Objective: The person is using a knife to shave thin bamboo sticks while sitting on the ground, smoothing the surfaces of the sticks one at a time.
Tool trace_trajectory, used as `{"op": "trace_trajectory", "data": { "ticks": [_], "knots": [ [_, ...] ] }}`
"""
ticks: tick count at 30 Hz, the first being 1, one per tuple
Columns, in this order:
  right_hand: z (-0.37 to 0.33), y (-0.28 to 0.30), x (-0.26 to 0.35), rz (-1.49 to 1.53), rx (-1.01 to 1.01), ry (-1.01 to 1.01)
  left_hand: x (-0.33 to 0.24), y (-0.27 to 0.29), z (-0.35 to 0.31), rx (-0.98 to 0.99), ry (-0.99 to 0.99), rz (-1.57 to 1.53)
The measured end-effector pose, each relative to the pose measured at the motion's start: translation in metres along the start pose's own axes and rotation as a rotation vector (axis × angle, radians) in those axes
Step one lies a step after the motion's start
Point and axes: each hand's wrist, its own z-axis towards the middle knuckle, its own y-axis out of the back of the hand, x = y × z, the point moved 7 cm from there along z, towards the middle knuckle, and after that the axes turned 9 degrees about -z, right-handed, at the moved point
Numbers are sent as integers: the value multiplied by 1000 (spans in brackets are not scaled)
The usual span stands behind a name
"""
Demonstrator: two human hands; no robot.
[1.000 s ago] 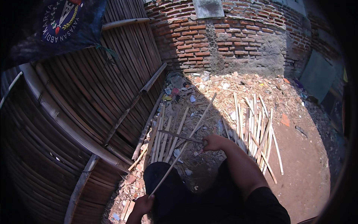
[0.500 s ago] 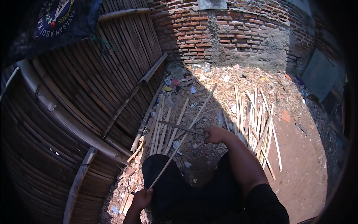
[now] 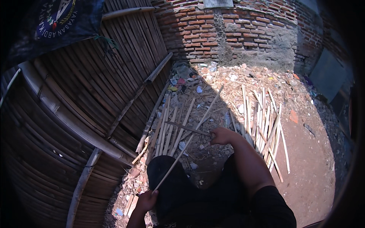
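My left hand (image 3: 145,201), low and left of my knee, is closed around the near end of a long thin bamboo strip (image 3: 170,167). That strip slants up and away across my dark trousers (image 3: 163,171), its far end over the littered ground. In front of my knees, my right hand (image 3: 222,136) grips the handle of a machete-like knife (image 3: 180,125). Its long blade points left and crosses the strip near the strip's middle. Whether the edge touches the strip, I cannot tell.
Several bamboo strips (image 3: 184,123) lie on the ground ahead of my left knee, and a larger pile (image 3: 262,121) is in sunlight at right. A bamboo-slat wall (image 3: 95,79) rises at left, with a dark banner (image 3: 57,26). A brick wall (image 3: 243,34) stands at the back.
The whole view has shifted slightly. Both hands keep their holds, and the knife still crosses the strip at nearly the same place.
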Motion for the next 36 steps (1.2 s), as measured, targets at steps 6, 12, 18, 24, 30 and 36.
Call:
{"op": "trace_trajectory", "data": {
  "ticks": [6, 12, 18, 24, 30, 36],
  "knots": [
    [4, -19, 0, -26, 2, 80, 0, -3, 6, 52, 25, -21],
    [-7, -36, 67, -131, 193, 263, 4, -4, 3, 35, 16, -15],
    [-2, -10, 10, -70, 115, 9, -1, -4, 3, 11, 1, -12],
    [-1, -27, 25, -125, 161, 105, 3, -3, 7, 28, 19, -5],
    [-6, -16, 44, -122, 129, 155, 2, -1, 0, -6, 8, 3],
    [-1, 0, -7, -17, -9, -42, 6, -4, 7, -2, 0, 0]
  ]
}}
